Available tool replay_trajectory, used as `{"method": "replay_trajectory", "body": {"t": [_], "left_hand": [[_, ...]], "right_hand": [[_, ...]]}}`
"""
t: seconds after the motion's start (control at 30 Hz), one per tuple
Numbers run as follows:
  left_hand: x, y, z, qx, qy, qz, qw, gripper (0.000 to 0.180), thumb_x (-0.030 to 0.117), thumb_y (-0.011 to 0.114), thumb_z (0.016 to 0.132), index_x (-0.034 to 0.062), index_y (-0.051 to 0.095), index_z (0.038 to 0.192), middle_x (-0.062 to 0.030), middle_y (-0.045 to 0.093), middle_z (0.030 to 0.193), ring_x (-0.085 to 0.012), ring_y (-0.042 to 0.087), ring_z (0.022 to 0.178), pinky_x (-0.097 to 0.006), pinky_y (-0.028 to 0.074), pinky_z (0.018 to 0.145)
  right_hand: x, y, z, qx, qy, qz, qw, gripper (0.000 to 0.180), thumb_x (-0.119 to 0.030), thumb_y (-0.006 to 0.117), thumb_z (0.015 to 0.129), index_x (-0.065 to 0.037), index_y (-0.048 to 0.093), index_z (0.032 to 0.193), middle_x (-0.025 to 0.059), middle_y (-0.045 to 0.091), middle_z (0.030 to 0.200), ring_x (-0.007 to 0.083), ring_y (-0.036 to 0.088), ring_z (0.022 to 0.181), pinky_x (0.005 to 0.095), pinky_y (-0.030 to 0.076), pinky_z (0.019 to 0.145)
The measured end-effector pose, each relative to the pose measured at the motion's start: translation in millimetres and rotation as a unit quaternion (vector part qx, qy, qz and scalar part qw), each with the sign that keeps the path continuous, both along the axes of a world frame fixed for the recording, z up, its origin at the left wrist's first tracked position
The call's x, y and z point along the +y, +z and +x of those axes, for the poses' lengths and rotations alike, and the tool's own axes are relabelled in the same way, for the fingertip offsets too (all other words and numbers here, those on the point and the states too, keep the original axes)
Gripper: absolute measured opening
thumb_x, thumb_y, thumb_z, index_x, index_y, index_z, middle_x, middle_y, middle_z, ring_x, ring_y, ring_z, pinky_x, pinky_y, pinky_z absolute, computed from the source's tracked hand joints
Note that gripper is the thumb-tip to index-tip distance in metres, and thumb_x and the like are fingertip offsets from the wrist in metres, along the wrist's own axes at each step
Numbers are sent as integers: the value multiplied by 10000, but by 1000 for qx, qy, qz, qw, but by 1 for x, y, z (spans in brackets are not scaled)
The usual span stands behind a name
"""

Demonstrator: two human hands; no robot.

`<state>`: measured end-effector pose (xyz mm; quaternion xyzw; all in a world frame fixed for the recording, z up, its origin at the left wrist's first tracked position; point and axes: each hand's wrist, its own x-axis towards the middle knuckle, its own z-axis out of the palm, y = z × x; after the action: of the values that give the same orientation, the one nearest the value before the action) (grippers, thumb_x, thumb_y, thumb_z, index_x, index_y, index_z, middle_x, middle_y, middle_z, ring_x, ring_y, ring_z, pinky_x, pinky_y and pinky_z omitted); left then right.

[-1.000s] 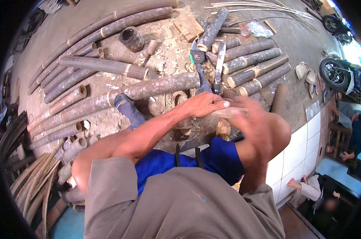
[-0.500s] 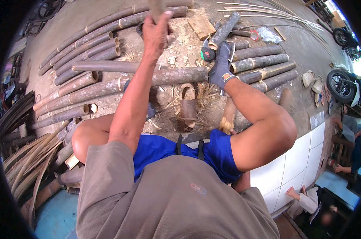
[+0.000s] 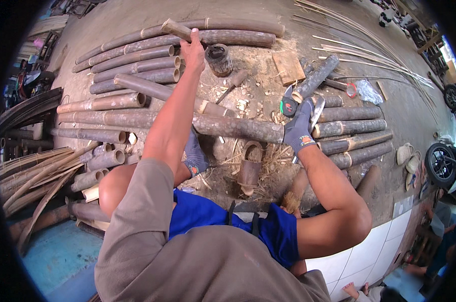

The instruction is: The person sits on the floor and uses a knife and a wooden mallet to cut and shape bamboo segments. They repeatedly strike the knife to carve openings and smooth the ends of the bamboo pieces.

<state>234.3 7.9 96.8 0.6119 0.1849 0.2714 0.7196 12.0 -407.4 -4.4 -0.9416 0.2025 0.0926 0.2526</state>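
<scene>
My left hand [image 3: 193,53] is closed around a short round wooden stick [image 3: 176,30] with a pale cut end, raised over the far bamboo poles. A thick bamboo pole [image 3: 243,129] lies crosswise between my feet, the right foot against its end. Nearer my lap is a short bamboo tube [image 3: 249,173] with a hollowed opening. By my right thigh lies a brown piece with a frayed, bristly end [image 3: 291,201]. Beside that end a bit of my right hand [image 3: 297,214] shows; the thigh hides most of it, and its grip cannot be made out.
A dark can [image 3: 219,61] and a wooden-handled knife [image 3: 232,85] stand out among wood chips. A tape measure [image 3: 289,106] sits by my right foot. Bamboo lengths [image 3: 351,127] lie to either side. Split strips [image 3: 46,168] pile up at left; a wheel [image 3: 442,165] is at right.
The wooden stick has tipped from upright to slanting leftward in my left hand. The view has shifted, uncovering the dark can and the knife.
</scene>
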Motion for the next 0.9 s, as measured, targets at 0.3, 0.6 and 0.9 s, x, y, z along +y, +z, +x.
{"method": "replay_trajectory", "body": {"t": [0.3,0.6,0.9], "left_hand": [[4,-76,38,36,-21,82,996,531,374,725,965,-52,558,1232,-156,688,1123,-222,639,990,-375,489,954],[-20,-48,12,-34,52,127,990,532,377,715,981,-31,514,1256,-137,666,1069,-198,624,909,-377,515,873],[-213,-3,-184,-73,-254,307,914,494,271,804,756,105,633,1189,-126,708,990,-271,724,885,-386,585,773]], "right_hand": [[-30,-7,-90,15,-33,10,999,585,-283,769,941,55,561,1371,144,658,1264,233,621,1137,342,522,957],[-95,27,-242,43,-170,41,984,646,-312,793,921,61,544,1386,161,638,1303,244,606,1168,351,518,968],[-280,184,-265,-320,-279,32,905,708,-341,818,901,68,528,1401,178,618,1341,254,592,1198,361,514,979]]}}
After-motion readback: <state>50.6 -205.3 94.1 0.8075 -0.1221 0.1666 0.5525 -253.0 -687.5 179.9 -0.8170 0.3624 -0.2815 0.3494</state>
